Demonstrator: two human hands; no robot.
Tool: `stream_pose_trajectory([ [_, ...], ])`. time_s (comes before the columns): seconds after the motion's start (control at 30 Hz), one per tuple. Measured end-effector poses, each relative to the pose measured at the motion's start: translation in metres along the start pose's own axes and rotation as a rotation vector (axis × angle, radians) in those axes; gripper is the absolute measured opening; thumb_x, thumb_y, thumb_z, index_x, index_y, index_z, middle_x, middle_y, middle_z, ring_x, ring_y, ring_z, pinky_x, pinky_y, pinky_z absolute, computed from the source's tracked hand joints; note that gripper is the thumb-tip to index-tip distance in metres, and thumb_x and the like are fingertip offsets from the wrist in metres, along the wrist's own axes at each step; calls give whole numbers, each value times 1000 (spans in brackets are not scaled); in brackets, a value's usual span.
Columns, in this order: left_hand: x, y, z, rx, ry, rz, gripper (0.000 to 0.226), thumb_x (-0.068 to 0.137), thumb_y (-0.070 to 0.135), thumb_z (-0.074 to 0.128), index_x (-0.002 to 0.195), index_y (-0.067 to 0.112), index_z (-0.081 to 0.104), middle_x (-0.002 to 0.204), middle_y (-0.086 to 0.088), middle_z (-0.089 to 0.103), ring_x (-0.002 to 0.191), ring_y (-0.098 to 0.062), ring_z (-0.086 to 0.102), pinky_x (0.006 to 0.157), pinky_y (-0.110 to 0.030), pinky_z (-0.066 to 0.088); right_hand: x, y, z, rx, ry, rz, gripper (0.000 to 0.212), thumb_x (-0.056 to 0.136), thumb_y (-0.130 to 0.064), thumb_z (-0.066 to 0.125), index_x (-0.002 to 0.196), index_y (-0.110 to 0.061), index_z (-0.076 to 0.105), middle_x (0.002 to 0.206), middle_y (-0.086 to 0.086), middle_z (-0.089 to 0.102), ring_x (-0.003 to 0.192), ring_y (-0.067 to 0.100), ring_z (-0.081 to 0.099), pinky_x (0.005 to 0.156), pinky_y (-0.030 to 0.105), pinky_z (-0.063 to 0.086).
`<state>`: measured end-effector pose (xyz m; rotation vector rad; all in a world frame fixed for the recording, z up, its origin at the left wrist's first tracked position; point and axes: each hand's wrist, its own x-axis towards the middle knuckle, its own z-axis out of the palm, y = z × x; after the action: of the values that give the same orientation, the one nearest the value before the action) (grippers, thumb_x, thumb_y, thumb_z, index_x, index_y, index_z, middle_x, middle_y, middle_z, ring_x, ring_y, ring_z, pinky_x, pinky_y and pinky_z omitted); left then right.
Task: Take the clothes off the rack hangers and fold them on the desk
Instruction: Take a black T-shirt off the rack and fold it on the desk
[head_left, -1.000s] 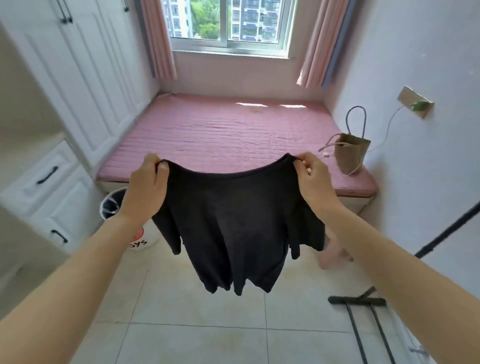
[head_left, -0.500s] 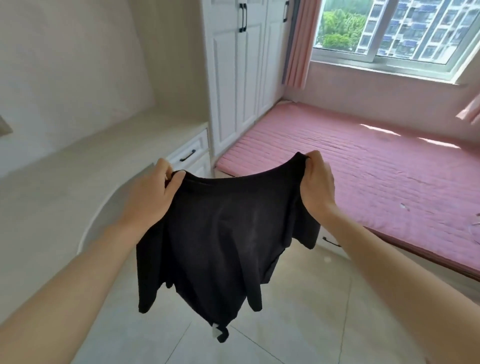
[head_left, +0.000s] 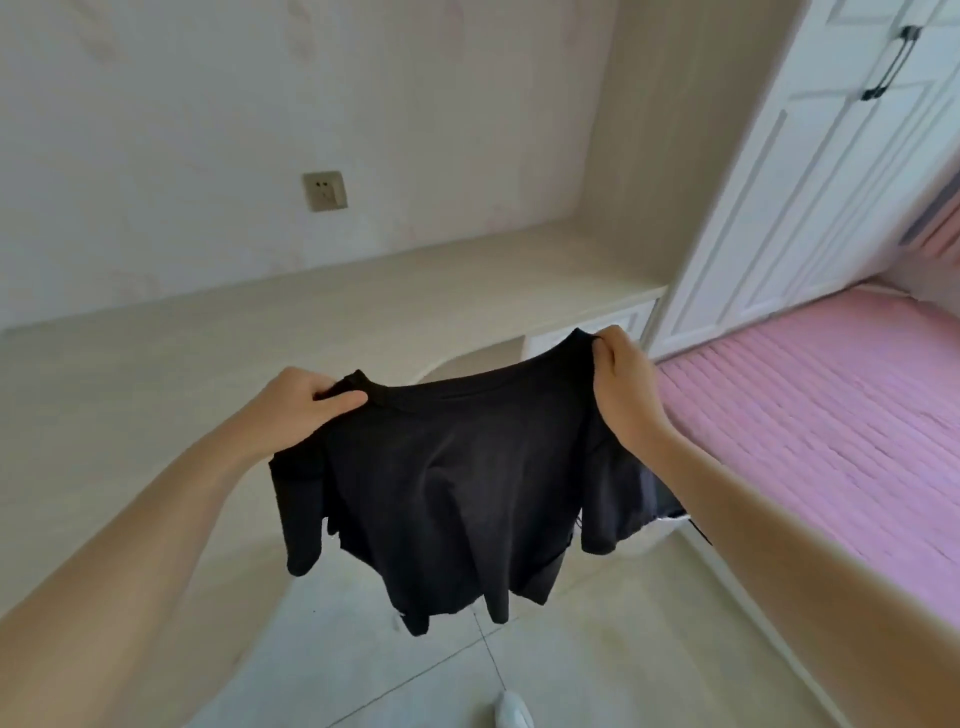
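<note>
Black T-shirt (head_left: 457, 467) off hanger, hanging in air above floor, short of counter (head_left: 260, 332) front edge. Left hand (head_left: 306, 400) pinches one shoulder, right hand (head_left: 621, 384) pinches other, collar sagging between. Looks light, limp, non-slippery; hem and sleeves dangle. Shoulder seams likely best hold for laying flat.

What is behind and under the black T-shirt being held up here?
Behind the black T-shirt, held by the left hand and right hand, lies the desk edge; below it, floor tiles. The cabinet base behind it is mostly covered.
</note>
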<state>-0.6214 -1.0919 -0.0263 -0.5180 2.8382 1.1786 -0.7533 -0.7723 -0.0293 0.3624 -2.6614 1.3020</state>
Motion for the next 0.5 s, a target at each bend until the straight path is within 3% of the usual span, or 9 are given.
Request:
stream_pose_trajectory([
  [0.07,3,-14,-2,-86,109,-47,44,98,38,52,97,-4,66,92,-25,66,85,-39,64,70,-34,44,21,-3,18,-26,-69,-31,25,101,-18,36,82,-12,50,77,1,52,73,19,45,60,31,30],
  [0.13,6,-22,0,-123,293,-97,41,102,34,42,104,-2,62,98,-20,65,91,-35,62,77,-39,46,42,-8,37,-18,-135,-97,25,101,-20,39,86,-10,55,81,3,56,75,19,49,62,29,32],
  [0.27,8,-27,13,-166,707,-227,42,105,32,32,87,-3,47,75,-11,47,70,-27,44,60,-35,33,78,-25,64,3,-228,-258,26,101,-26,44,86,-9,57,81,1,56,76,15,49,63,21,34],
  [0.33,5,-31,18,-137,843,-267,43,105,35,31,82,1,43,69,-7,44,64,-24,41,58,-37,30,93,-34,75,22,-249,-298,26,100,-28,45,85,-10,56,81,0,54,75,13,48,64,20,33],
  [0.4,0,-37,16,-34,882,-303,43,104,40,31,81,5,40,65,-7,45,60,-27,45,56,-39,32,108,-40,88,52,-271,-314,25,101,-28,45,86,-10,56,84,1,54,77,15,49,67,22,33],
  [0.5,-8,-47,5,191,810,-323,45,99,48,36,82,7,38,59,-7,46,55,-30,47,50,-36,30,127,-46,107,74,-322,-316,24,101,-27,44,88,-11,56,87,3,55,80,17,51,65,20,33],
])
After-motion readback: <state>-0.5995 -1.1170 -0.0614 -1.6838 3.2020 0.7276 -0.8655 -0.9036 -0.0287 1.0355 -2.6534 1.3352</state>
